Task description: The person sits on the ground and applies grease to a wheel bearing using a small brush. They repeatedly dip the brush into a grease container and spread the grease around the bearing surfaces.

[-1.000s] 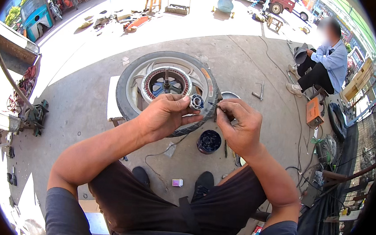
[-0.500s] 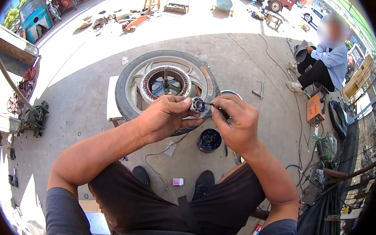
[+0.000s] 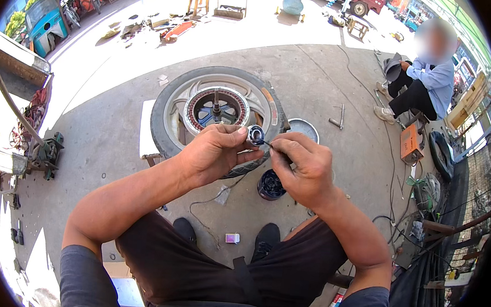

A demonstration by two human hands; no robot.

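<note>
Bearing smeared w/ dark paste — pinched by its rim in L hand, seen against near R side of wheel. R hand grips thin dark stick, tip at bearing's lower R edge. Tub w/ similar paste — partly hidden by R hand. Person in lt-blue shirt sits far R.

We are in an open-air fix-it workshop: we see a big grey metal wheel with a black rubber tyre, a round dark tub of dark goo and a boxy orange machine on grey concrete.
</note>
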